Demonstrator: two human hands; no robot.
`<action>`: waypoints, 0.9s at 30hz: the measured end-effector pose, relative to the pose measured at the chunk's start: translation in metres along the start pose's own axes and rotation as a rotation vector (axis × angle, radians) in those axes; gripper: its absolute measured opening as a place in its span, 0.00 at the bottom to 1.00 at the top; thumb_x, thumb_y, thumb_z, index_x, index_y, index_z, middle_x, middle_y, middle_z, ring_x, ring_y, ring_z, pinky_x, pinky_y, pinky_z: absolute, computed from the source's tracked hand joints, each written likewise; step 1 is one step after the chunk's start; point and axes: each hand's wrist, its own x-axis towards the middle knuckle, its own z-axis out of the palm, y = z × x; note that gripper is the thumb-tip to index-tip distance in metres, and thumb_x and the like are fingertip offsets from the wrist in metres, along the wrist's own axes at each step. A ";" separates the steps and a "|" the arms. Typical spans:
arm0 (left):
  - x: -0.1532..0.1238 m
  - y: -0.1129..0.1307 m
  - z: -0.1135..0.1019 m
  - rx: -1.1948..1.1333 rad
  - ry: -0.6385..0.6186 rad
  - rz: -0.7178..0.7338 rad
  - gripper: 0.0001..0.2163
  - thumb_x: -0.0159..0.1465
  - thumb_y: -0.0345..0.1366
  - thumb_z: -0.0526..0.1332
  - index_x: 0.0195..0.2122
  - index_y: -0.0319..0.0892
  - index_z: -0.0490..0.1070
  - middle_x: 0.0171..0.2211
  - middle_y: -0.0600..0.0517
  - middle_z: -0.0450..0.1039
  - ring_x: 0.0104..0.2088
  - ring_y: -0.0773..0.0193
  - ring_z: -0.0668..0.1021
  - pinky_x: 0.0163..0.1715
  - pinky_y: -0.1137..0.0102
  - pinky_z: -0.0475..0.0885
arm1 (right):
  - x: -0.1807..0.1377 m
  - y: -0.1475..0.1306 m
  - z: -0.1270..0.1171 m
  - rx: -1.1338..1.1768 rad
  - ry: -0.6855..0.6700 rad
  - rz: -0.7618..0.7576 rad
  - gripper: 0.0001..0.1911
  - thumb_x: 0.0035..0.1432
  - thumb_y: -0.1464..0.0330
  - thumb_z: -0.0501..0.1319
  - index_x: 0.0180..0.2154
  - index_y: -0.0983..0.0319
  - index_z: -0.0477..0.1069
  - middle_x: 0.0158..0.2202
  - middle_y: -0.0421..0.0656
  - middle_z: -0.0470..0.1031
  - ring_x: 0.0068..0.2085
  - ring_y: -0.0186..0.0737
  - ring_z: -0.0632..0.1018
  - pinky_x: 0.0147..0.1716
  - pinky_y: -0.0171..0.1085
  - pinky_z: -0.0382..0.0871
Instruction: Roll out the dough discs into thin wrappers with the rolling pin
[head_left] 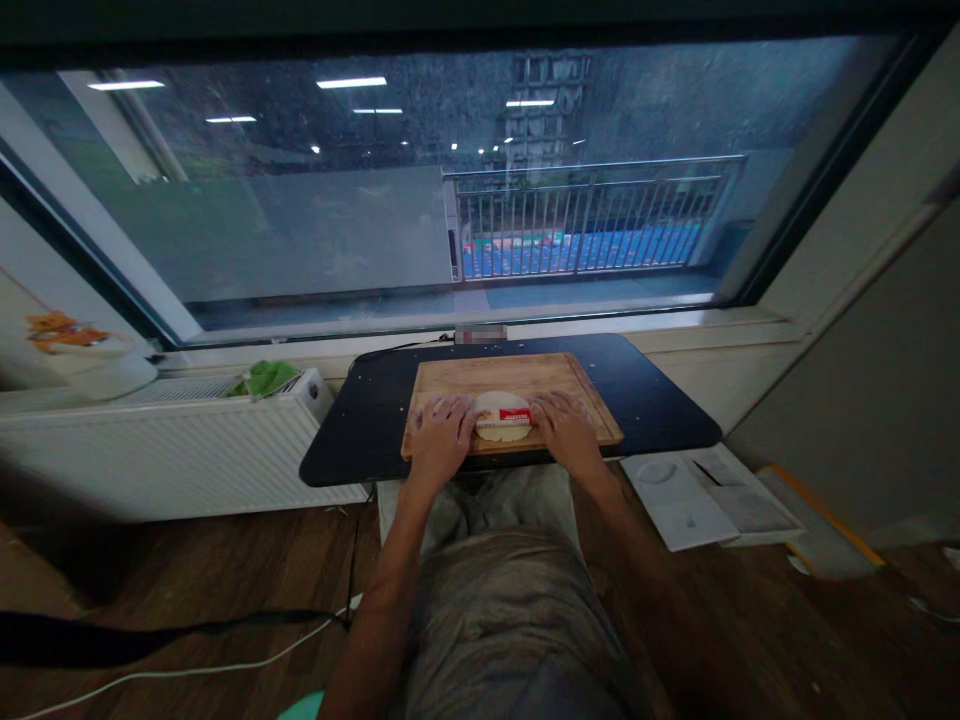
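Note:
A flat, round, pale piece of dough lies near the front of the wooden cutting board. Across it runs a light rolling pin with a red label. My left hand is on the pin's left end, fingers bent over it and pointing forward. On the right end rests my right hand, its fingers curved over the pin in the same way. Both palms hide the pin's ends. Dough shows in front of and behind the pin.
The board lies on a black table before a large window. To the left stands a white radiator with a green cloth-like item on top. A white open box is at lower right. A white cable crosses the floor.

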 end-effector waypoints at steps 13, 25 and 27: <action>0.003 -0.039 0.013 -0.772 0.277 -0.206 0.25 0.76 0.46 0.62 0.72 0.46 0.69 0.66 0.40 0.77 0.68 0.49 0.78 0.70 0.51 0.74 | 0.007 0.009 -0.009 0.004 0.017 -0.001 0.20 0.79 0.55 0.60 0.62 0.53 0.81 0.57 0.49 0.87 0.62 0.57 0.81 0.74 0.64 0.56; 0.042 -0.012 0.009 -0.239 -0.487 0.352 0.54 0.57 0.63 0.78 0.80 0.49 0.62 0.84 0.40 0.47 0.84 0.35 0.47 0.81 0.39 0.46 | 0.027 0.009 0.004 0.016 0.073 0.183 0.21 0.77 0.57 0.62 0.63 0.57 0.81 0.61 0.52 0.85 0.61 0.58 0.83 0.64 0.55 0.73; 0.046 -0.004 0.014 -0.191 -0.488 0.385 0.52 0.59 0.65 0.77 0.80 0.51 0.61 0.84 0.40 0.49 0.84 0.35 0.49 0.80 0.37 0.46 | 0.024 0.007 0.004 -0.007 0.060 0.178 0.20 0.77 0.58 0.62 0.64 0.55 0.81 0.61 0.51 0.85 0.62 0.58 0.82 0.65 0.56 0.72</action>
